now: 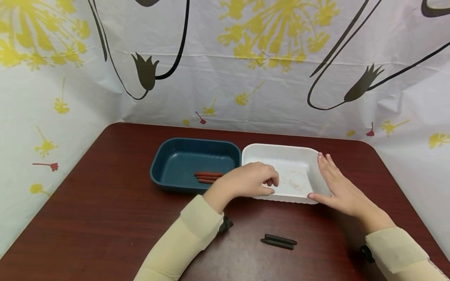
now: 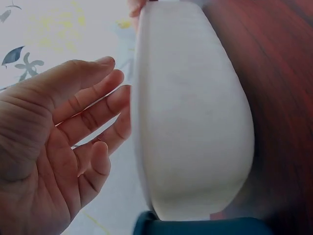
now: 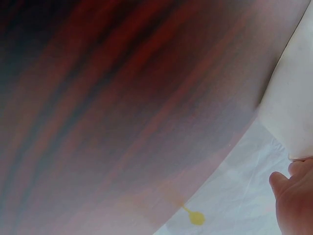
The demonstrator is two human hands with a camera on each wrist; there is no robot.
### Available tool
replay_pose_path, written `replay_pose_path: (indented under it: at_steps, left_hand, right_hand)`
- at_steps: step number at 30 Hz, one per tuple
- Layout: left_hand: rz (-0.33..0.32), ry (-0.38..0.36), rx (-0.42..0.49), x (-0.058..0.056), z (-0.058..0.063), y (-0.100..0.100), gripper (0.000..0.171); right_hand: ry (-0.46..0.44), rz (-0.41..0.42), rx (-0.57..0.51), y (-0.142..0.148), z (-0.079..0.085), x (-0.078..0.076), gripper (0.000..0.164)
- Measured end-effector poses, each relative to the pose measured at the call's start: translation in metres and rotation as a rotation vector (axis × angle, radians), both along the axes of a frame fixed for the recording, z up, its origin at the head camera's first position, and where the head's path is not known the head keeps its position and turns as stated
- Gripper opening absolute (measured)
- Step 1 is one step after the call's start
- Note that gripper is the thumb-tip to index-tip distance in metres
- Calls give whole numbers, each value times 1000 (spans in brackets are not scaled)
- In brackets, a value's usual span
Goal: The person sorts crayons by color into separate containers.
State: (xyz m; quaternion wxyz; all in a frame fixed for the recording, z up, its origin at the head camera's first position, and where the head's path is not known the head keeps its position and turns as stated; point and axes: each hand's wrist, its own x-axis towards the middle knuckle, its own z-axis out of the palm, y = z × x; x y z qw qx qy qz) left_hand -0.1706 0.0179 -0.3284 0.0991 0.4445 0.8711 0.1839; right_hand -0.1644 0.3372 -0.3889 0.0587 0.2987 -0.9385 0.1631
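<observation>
Two trays stand side by side on my one desk [image 1: 105,195], long sides facing me. At the far left is the blue tray [image 1: 175,168], holding red sticks [image 1: 209,177]; I count at least three, their right ends hidden behind my forearm. Next, my left grip [image 1: 251,179] is over the left part of the white tray [image 1: 286,162], fingers half bent, thumb apart, holding nothing; whether it touches the tray I cannot tell. Light crumbs [image 1: 295,181] dot that tray's floor. In front of it, two black sticks [image 1: 277,244] lie nearly parallel on the desk, just beside each other. Rightmost, my right grip [image 1: 339,191] is spread wide at the white tray's right end, fingertips at the rim, thumb by the front corner.

The left wrist view alone shows my left palm, bare, and the white tray's outer wall close up, with the blue rim below. The right wrist view shows mostly blurred desk, with my right grip and the white tray cut off at the edge; both kinds of stick show only in the head view.
</observation>
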Motion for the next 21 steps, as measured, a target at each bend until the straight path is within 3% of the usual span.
replay_pose_path:
  at_steps: [9,21]
  left_hand:
    - [-68,60,-76,20,5,10,17]
    - [-216,137,-183,48,-2,30,16]
  right_hand:
    - [-8,0,-11,0,-1,0,107]
    - [-8,-2,-16,0,-1,0,106]
